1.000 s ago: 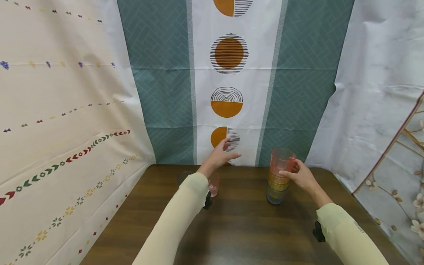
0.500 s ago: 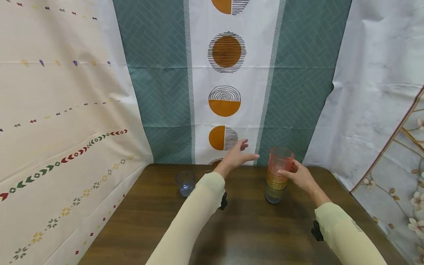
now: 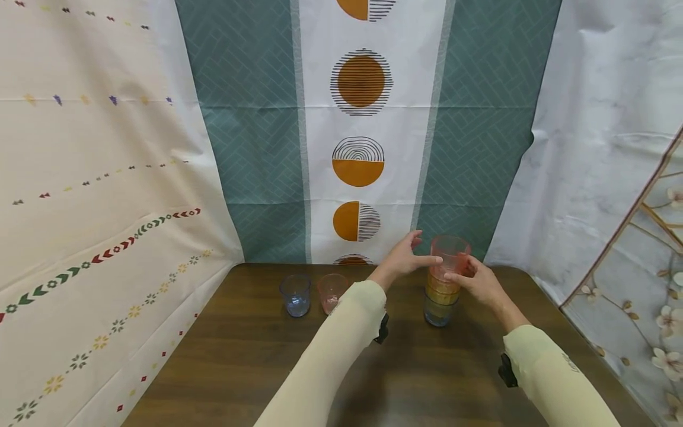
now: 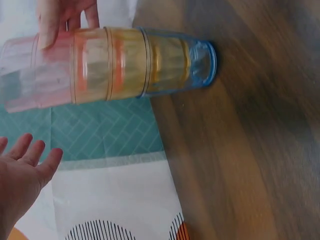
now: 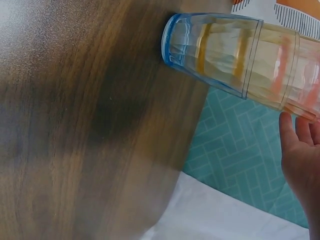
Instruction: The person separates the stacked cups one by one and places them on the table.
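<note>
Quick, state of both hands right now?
Left hand: open, not touching the cup stack.
Right hand: holding the cup stack by its pink upper part.

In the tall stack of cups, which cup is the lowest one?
The blue cup at the bottom of the stack, under its yellow cups and pink cups; the other blue cup stands apart, beside a loose pink cup.

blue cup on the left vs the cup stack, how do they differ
The blue cup has one colour; the cup stack goes from pink at top to blue at bottom. The cup stack is taller than the blue cup. The right hand holds the stack; no hand touches the blue cup. Both are see-through.
</note>
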Demonstrator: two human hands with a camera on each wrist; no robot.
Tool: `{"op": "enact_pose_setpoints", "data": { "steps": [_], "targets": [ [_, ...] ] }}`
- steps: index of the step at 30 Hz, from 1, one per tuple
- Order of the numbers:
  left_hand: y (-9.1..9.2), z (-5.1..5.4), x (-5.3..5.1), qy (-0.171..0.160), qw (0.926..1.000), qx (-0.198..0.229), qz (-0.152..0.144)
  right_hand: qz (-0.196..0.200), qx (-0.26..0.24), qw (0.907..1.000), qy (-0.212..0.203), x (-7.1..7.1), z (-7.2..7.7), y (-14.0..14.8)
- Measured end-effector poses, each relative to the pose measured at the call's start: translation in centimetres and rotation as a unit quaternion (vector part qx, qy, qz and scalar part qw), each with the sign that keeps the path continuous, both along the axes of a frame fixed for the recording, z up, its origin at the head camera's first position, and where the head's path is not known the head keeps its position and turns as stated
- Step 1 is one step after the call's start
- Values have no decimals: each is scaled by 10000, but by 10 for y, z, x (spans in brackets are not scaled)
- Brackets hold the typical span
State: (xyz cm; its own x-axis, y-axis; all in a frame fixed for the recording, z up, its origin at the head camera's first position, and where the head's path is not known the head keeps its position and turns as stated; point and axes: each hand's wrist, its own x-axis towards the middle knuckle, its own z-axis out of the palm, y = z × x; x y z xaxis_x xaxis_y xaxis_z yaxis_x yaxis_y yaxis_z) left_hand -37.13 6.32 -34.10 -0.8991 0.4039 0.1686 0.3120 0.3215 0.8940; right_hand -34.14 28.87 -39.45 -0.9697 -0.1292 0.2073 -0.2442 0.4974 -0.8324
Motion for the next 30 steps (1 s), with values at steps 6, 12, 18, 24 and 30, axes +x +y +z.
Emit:
{"op": "enact_pose_setpoints", "data": {
  "steps": [6,12,18,24,30],
  "targets": [
    [10,-2,1,-44,9999,124,77,57,-76,9999,120,1,1,-4],
    [19,-5,0,-173,9996,162,152,106,-143,9998,94,3,0,-6],
    [27,-8,-3,-76,9998,150,113,138,-169,9997,128,3,-1,-5],
    [35,-7,-2,-100,9997,18,207,168,-225,9995,150,1,-3,-1],
    [40,-6,-3,-119,9992,37,375,178,-226,9995,116,1,-3,2]
  ]
}}
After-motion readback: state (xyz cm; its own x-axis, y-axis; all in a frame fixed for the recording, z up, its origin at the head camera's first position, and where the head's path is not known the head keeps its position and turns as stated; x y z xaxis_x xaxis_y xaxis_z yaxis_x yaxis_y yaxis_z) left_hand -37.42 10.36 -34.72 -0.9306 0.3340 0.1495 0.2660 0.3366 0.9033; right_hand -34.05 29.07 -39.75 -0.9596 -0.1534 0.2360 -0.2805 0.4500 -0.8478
